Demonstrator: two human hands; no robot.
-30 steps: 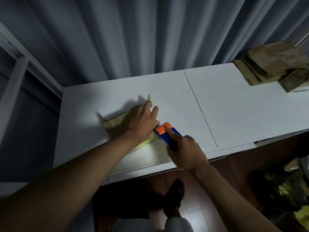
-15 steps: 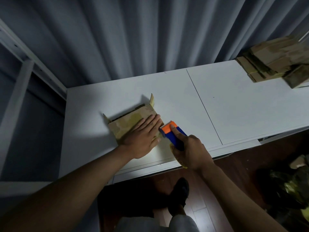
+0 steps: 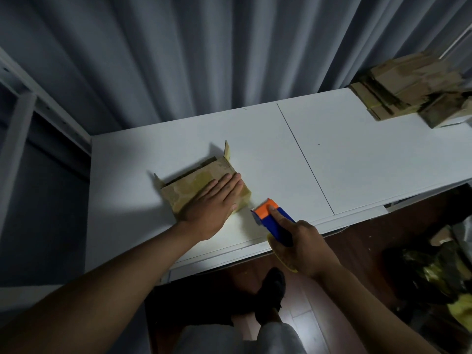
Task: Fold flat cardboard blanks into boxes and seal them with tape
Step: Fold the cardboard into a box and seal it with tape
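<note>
A small folded cardboard box (image 3: 186, 187) lies on the white table (image 3: 344, 154), with two flaps standing up at its far corners. My left hand (image 3: 217, 203) presses flat on the box's top, fingers straight. My right hand (image 3: 304, 244) grips a blue and orange tape dispenser (image 3: 272, 218) just right of the box, forefinger laid along its orange head. The dispenser's head is a little apart from the box's near right corner.
A stack of flat cardboard blanks (image 3: 413, 85) sits at the table's far right corner. Grey curtains hang behind the table. A white frame (image 3: 15, 118) stands at the left. A heap of packing material (image 3: 439, 272) lies on the floor at right.
My left hand has slid back across the box top toward me and flattened. The tape dispenser has pulled away from the box's right edge, leaving a small gap.
</note>
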